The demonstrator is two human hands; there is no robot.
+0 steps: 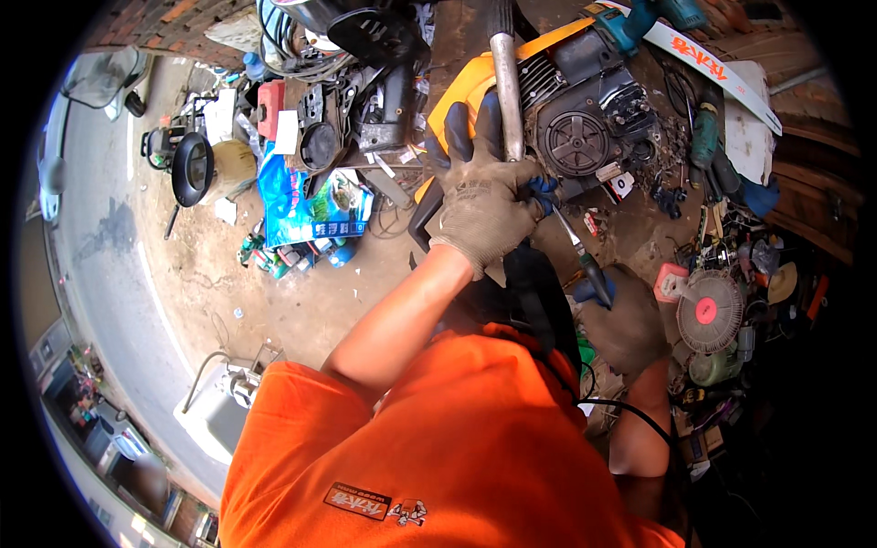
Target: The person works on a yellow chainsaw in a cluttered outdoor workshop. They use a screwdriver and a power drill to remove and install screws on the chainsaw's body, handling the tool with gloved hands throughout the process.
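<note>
A partly stripped chainsaw engine (594,110) lies in front of me, its finned black flywheel facing up beside an orange-yellow casing (470,78). A worn metal bar handle (505,87) crosses it. My left hand (484,201), in a beige glove with dark blue fingertips, stretches three fingers over the casing. Its thumb and forefinger are pinched together; whatever is between them is too small to make out. My right hand (626,315), gloved too, grips a screwdriver (592,272) by its dark handle. The screwdriver's thin metal tip points up at the left hand's pinch.
Small parts and a small fan (708,310) with a red centre lie in clutter at the right. A white guide bar (708,59) extends at the upper right. Leftward are a blue bag (306,205), a black frying pan (192,169) and a red canister (269,108).
</note>
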